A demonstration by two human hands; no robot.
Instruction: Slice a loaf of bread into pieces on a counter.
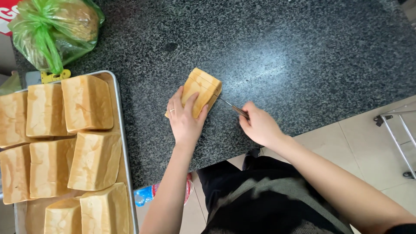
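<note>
Knotted green plastic bag [54, 30] top left on counter, red-white package [6, 17] behind

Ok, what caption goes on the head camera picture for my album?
Left hand steadies a bread loaf while right hand cuts with a knife.
</note>
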